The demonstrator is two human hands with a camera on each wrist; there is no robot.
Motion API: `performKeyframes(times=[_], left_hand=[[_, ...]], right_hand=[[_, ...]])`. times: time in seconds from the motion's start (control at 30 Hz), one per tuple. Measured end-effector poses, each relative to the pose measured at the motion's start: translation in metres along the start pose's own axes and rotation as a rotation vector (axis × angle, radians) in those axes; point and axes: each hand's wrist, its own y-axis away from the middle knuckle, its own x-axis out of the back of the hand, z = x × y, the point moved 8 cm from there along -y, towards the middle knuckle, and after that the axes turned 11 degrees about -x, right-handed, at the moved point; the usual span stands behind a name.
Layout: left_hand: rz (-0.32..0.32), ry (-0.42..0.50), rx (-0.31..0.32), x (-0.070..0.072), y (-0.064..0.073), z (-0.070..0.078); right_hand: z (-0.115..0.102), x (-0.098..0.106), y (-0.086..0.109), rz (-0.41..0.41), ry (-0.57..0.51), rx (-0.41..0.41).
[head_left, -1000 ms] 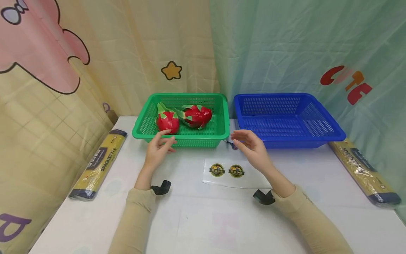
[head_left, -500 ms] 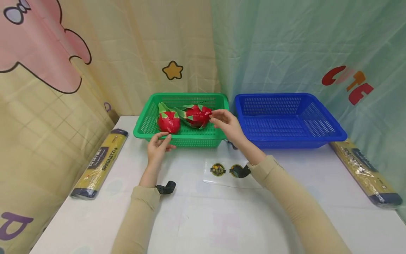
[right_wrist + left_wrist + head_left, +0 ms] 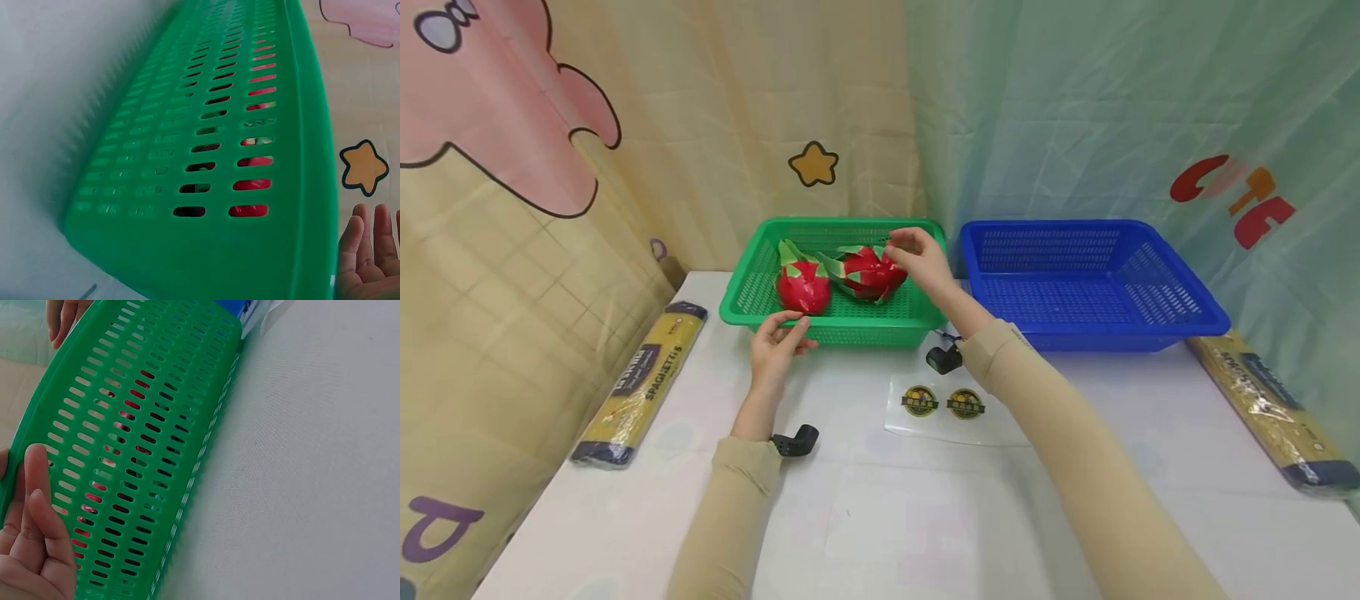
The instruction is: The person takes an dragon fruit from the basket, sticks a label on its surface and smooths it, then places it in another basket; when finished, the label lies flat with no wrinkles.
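Note:
Two red dragon fruits with green leafy tips lie in the green basket [image 3: 880,334], the left dragon fruit [image 3: 805,287] beside the right dragon fruit [image 3: 871,277]. My left hand [image 3: 772,350] grips the basket's front rim, index finger above it and thumb in front; the left wrist view shows these fingers [image 3: 39,478] against the slotted wall. Above the basket's right part, my right hand [image 3: 922,260] hovers by the end of the right dragon fruit. Whether it touches the fruit cannot be told. Its fingers [image 3: 369,237] look extended beyond the rim in the right wrist view.
A blue basket [image 3: 1093,340] stands to the right of the green one. Spaghetti packs lie at both sides, a left pack [image 3: 640,383] and a right pack [image 3: 1273,412]. A clear sheet with two round stickers [image 3: 919,401] lies in front. Curtains [image 3: 865,108] hang behind.
My right hand has moved left and forward from beside the green basket's corner to over the right dragon fruit. My left hand has settled slightly lower onto the front rim.

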Motion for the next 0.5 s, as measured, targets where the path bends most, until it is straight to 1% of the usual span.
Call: performKeyframes(times=[0.07,0.27,0.4,0.43,0.5], left_hand=[[-0.003,0.002,0.001,0.001,-0.002,-0.003],[0.016,0.015,0.0,0.008,-0.009,-0.022],[0.021,0.008,-0.008,0.008,-0.01,-0.026],[0.019,0.005,-0.006,0.007,-0.009,-0.023],[0.017,0.004,-0.012,0.006,-0.009,-0.023]], right_hand=[[-0.001,-0.002,-0.006,0.007,0.019,-0.001],[0.001,-0.008,-0.022,0.024,0.056,-0.004],[0.007,-0.01,-0.031,0.028,0.062,-0.031],[0.008,-0.01,-0.032,0.029,0.065,-0.037],[0.011,-0.01,-0.035,0.037,0.081,-0.046]])
